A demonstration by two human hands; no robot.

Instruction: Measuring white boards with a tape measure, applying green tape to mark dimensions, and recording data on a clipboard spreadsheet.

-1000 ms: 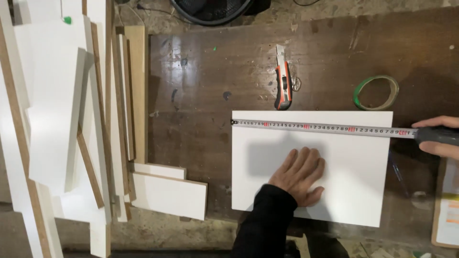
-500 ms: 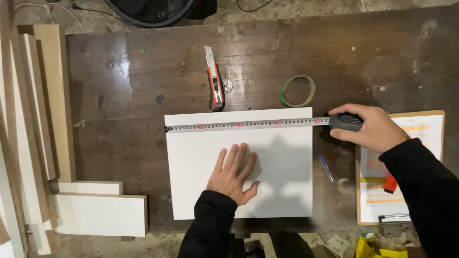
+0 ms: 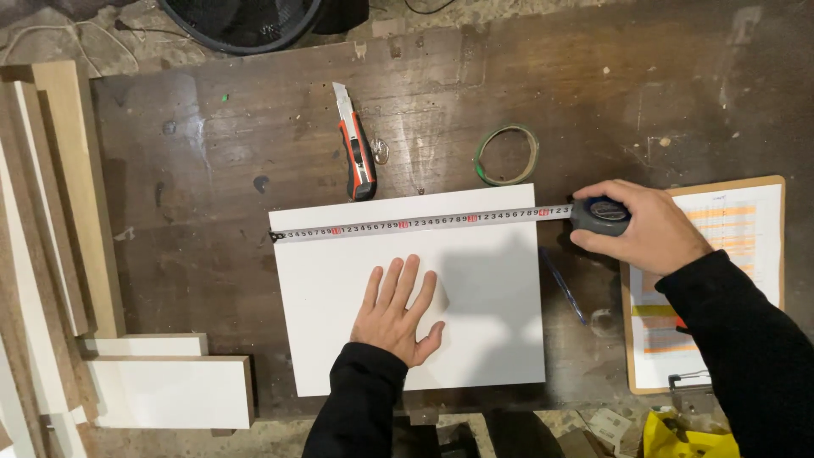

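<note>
Dark scarred wooden tabletop (image 3: 212,170). Left hand (image 3: 396,309) flat, fingers spread, on white rectangular board (image 3: 483,331); right hand (image 3: 644,227) grips blue-grey tape measure (image 3: 600,215) stretched along board's top edge.
</note>
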